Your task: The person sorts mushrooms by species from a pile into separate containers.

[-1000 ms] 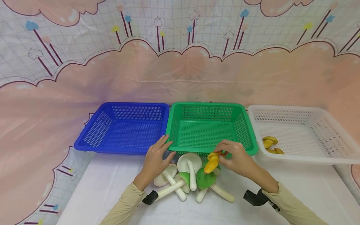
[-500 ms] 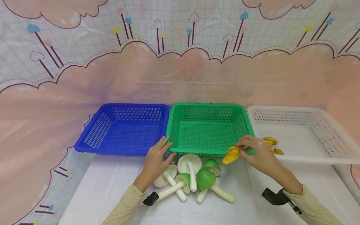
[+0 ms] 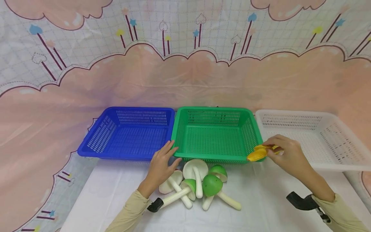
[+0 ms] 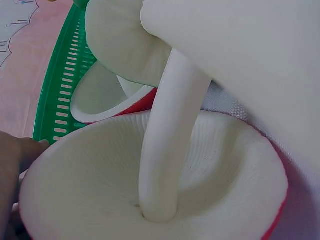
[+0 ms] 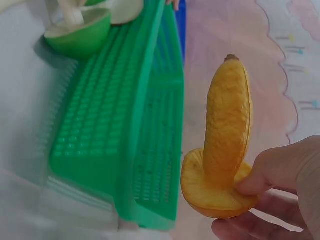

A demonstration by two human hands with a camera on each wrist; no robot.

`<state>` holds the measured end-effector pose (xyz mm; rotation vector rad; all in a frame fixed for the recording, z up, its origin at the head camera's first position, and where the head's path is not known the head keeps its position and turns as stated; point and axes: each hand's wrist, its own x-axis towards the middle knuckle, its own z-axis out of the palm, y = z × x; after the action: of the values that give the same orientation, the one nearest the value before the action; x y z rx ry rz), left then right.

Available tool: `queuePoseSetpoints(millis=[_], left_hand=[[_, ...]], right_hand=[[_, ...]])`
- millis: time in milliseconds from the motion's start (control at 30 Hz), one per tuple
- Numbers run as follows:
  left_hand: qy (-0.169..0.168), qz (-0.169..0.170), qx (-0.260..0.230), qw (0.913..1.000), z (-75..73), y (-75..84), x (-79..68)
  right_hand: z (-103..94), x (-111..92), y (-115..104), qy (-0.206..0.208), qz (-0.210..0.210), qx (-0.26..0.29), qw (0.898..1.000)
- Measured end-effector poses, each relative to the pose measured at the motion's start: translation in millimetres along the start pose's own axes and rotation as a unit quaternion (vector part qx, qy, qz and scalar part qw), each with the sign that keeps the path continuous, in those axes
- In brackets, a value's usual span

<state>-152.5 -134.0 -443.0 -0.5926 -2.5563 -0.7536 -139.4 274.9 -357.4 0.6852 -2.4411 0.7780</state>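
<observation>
A yellow toy mushroom (image 3: 257, 154) is pinched by its cap between thumb and fingers of my right hand (image 3: 290, 158). Its thick stem (image 5: 227, 125) points up in the right wrist view. The hand is over the front left of the white basket (image 3: 316, 164), hiding most of the yellow mushrooms lying inside. My left hand (image 3: 160, 165) stays with fingers spread, fingertips at the near corner of the green basket (image 3: 214, 158). Below it lie several white-stemmed mushrooms, among them a green-capped one (image 3: 212, 185) and a red-edged one with its pale underside up (image 4: 85, 180).
Left of the green basket stands a blue basket (image 3: 121, 156), so the three baskets form a row along the back. The mushroom pile is on the white tablecloth (image 3: 246, 219) in front of the green one. A patterned pink cloth (image 3: 203, 77) hangs behind.
My right hand has carried the yellow mushroom rightward from above the pile, past the green basket's front, to the white basket. The left hand has stayed in place.
</observation>
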Motion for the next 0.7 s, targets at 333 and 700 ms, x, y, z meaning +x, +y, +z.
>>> queuePoseSetpoints(millis=[333,700], left_hand=[[-0.004,-0.003,0.001,1.0,-2.6,0.7,3.0],[-0.008,-0.006,-0.001,0.9999,-1.8,1.0,3.4]], right_hand=[[-27.5,2.9,29.3,-0.001,0.03,-0.033,0.999],[-31.6,-7.1,65.9,-0.004,0.052,-0.054,0.997]])
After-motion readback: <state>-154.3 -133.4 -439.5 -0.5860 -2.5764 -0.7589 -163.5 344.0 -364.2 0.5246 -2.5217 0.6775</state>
